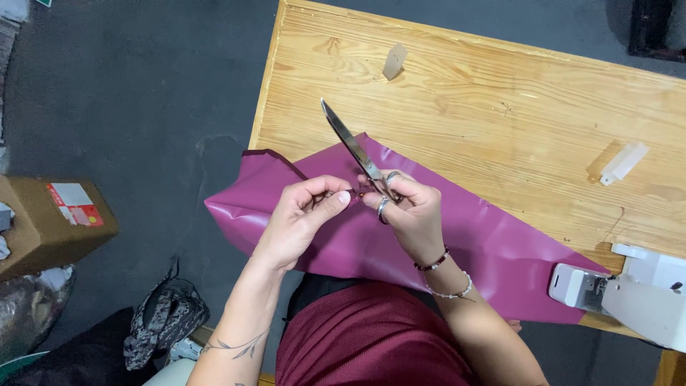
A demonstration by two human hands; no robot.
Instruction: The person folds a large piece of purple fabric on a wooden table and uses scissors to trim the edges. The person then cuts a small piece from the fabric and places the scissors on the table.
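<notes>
Over the wooden tabletop (464,93) and grey floor (143,93), both hands grip: right hand (407,211) scissors (354,150), left hand (304,214) something too small to identify.

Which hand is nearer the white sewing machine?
Right. The right hand, holding scissors, is closer to the sewing machine; the left hand sits farther away on the purple sheet.

Both forearms rise from the lower edge of the view and converge above the glossy magenta sheet of material (457,243), hands nearly touching over its middle. Left hand (304,214) curled, thumb and forefinger pinched together at the tip, pointing toward the right hand; a fine leaf tattoo runs across the left forearm. Right hand (407,211) closed in a grip, fingers bent, rings on two fingers, two bead bracelets at the wrist.
</notes>
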